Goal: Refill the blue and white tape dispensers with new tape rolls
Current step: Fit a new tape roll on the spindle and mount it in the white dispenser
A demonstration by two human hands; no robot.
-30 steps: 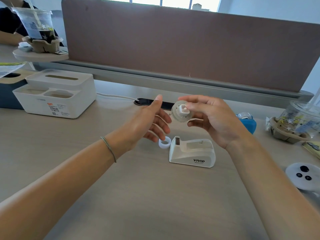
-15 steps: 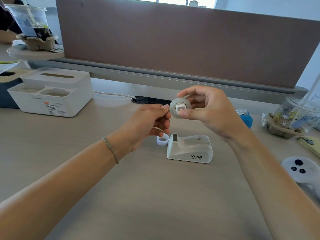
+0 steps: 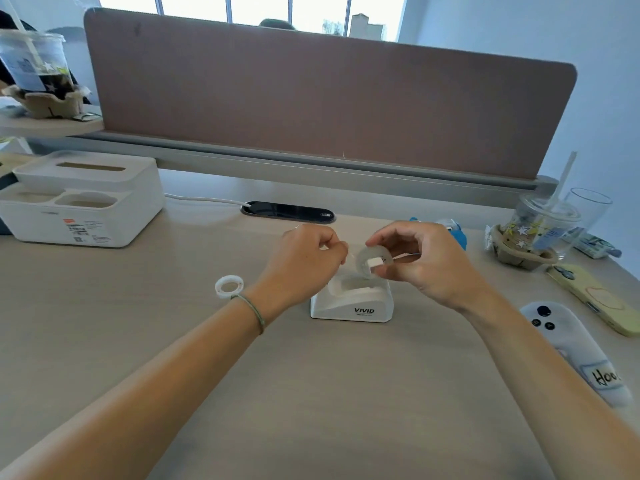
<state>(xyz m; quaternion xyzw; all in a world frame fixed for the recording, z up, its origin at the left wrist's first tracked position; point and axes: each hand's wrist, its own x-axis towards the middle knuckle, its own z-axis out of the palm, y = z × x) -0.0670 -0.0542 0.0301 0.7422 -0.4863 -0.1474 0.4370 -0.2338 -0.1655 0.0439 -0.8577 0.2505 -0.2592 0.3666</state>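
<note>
The white tape dispenser (image 3: 353, 304), marked VIVID, stands on the desk at centre with its cradle bare. Just above it my right hand (image 3: 426, 261) holds a clear tape roll on a white hub (image 3: 373, 261) between thumb and fingers. My left hand (image 3: 304, 265) is pinched on the loose end of the tape beside the roll. A bare white tape core ring (image 3: 229, 286) lies on the desk left of my left wrist. The blue tape dispenser (image 3: 455, 233) sits behind my right hand, mostly hidden.
A white tissue box organiser (image 3: 79, 199) stands at the back left. An iced drink cup in a cardboard holder (image 3: 533, 233), a yellow phone (image 3: 595, 297) and a white controller (image 3: 568, 344) lie at the right. A brown divider panel (image 3: 329, 95) closes off the desk's far side.
Both hands have come down closer to the white dispenser with the roll. My left hand has closed into a pinch on the tape end. The view has shifted, so the core ring appears further left.
</note>
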